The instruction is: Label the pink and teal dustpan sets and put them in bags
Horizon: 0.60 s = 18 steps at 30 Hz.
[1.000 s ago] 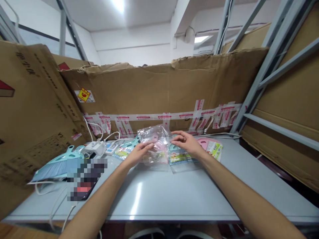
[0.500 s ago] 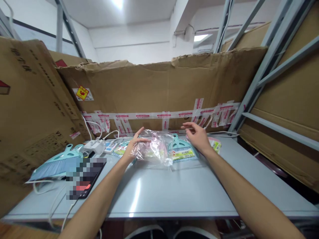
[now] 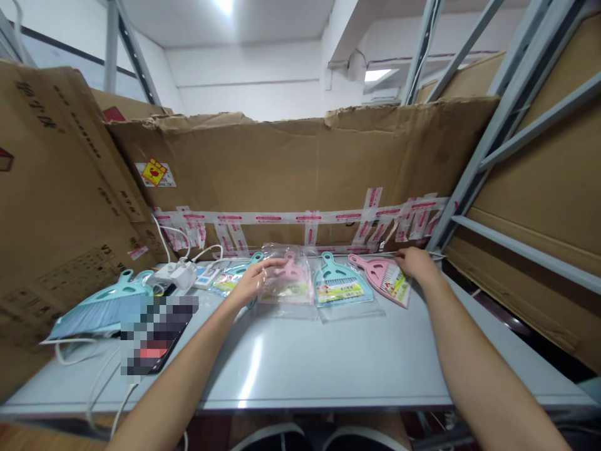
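Our left hand (image 3: pixel 251 283) lay open, grasping nothing, on the bagged pink dustpan (image 3: pixel 287 289) on the table (image 3: pixel 328 363); our open right hand (image 3: pixel 419 264) rested just beside a second pink dustpan (image 3: pixel 384 280). Lifting either needed a closed grip first

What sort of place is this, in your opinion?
Probably a warehouse or packing room: a brown cardboard carton, grey metal shelving, and a teal plastic dustpan in a clear bag.

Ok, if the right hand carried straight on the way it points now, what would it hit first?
Probably the thin white cable along the back of the table, right at the fingertips of the right hand. The taped cardboard panel stands just behind it. Depth is hard to judge here.
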Each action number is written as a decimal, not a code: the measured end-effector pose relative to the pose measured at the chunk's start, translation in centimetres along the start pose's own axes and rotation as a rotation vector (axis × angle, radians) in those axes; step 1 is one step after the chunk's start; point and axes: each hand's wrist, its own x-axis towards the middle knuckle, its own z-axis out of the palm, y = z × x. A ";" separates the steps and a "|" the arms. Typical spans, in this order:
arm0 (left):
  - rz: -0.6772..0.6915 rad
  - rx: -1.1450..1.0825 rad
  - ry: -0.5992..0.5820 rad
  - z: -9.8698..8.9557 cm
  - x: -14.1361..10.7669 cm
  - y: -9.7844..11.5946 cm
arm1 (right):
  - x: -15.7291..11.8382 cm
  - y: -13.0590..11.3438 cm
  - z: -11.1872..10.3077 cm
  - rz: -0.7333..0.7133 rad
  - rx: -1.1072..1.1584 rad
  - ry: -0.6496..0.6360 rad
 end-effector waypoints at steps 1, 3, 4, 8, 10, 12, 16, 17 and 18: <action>-0.029 -0.046 0.000 0.1 0.0 -0.1 | 0.1 0.2 0.2 -0.007 0.027 -0.012; -0.081 -0.128 -0.010 0.1 0.1 -0.5 | 0.2 0.5 0.5 -0.010 0.080 -0.041; -0.100 -0.166 -0.018 0.0 0.2 -0.7 | 0.2 0.7 0.6 -0.018 0.116 -0.058; -0.156 -0.363 -0.145 -0.5 0.3 -0.7 | 0.3 2.2 1.1 -0.074 0.428 -0.175; -0.197 -0.445 -0.213 -0.7 0.2 -0.3 | 0.3 2.9 1.2 -0.062 0.566 -0.199; -0.246 -0.462 -0.174 -0.6 0.2 0.1 | 0.3 3.2 1.2 -0.027 0.639 -0.171; -0.222 -0.316 0.072 0.0 0.3 0.0 | -0.3 2.7 0.5 0.027 0.817 -0.116; -0.205 -0.272 0.110 0.1 0.4 -0.2 | -0.4 2.4 0.3 0.043 0.859 -0.114; -0.194 -0.237 0.134 0.2 0.4 -0.3 | -0.6 2.0 -0.1 0.054 0.893 -0.112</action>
